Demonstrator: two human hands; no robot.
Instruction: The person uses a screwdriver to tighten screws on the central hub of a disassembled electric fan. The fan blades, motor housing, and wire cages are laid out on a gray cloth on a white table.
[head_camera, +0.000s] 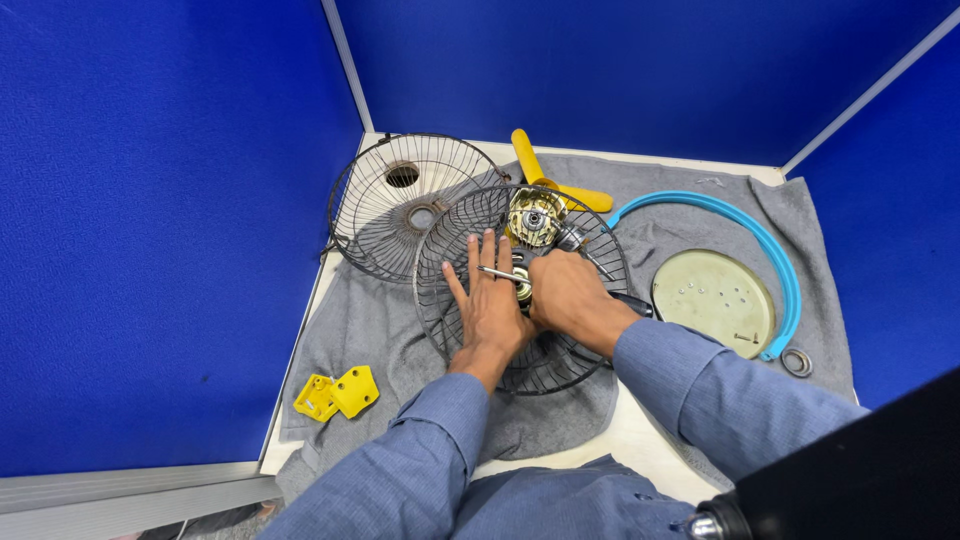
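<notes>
A: Where are the hands?

B: Both at the centre of the frame, on a black wire fan guard (560, 350) lying flat on a grey cloth (380, 330) spread over the bench (640, 440). The left hand (492, 305) lies palm down with its fingers spread across the wires, its grip wide and closed on nothing; that looks like pressure to keep the guard from shifting.

A: And the right?

B: The right hand (568, 293) has its grip closed around a black-handled screwdriver (632, 301), the handle end poking out toward the right. The slim metal shaft seems to run left across the left fingers toward the hub, though the tip is hard to make out.

A: What sits at the hub?

B: A brass-and-silver fan motor (533, 216), just above the hands, standing up through the middle of the guard.

A: And around them?

B: A second wire guard (385, 215) leans tilted at upper left, partly behind the first. A yellow fan blade (560, 185) pokes out behind the motor. On the right, a pale round plate (712, 297) rests inside the curve of a blue plastic rim (760, 240), with a small ring (797, 362) just beside its lower end. A yellow plastic bracket (336, 394) lies at lower left, well apart from the hands
</notes>
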